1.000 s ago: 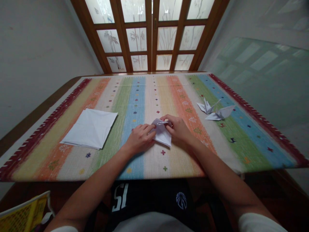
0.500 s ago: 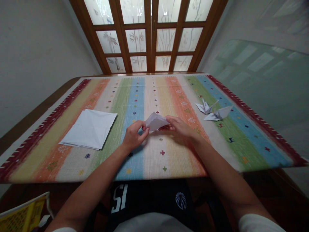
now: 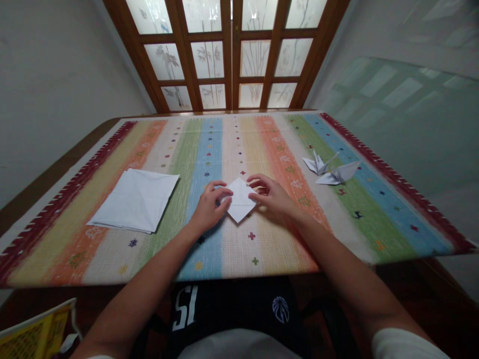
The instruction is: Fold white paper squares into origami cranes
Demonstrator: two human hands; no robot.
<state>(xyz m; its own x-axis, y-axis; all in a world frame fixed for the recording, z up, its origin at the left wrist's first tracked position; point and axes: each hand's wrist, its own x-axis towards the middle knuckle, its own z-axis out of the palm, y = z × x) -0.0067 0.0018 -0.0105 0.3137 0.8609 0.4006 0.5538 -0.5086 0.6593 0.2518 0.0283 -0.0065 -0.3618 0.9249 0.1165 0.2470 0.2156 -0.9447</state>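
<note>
On a striped woven tablecloth (image 3: 275, 249), the left hand (image 3: 211, 208) and right hand (image 3: 271, 194) curl loosely, not pinching, fingertips at opposite edges of a folded white paper diamond (image 3: 240, 200) lying flat between them. It seems light and soft, best taken by its edges. Stacked paper squares (image 3: 132, 199) lie leftward, two origami cranes (image 3: 331, 170) rightward.

Left hand (image 3: 211, 209), right hand (image 3: 271, 195), both curled

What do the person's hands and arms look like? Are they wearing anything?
The left hand and right hand are bare, with no gloves, and no watch or bracelet shows. Each arm comes out of a white sleeve: the right sleeve shows clearly, and the left sleeve only barely.
</note>
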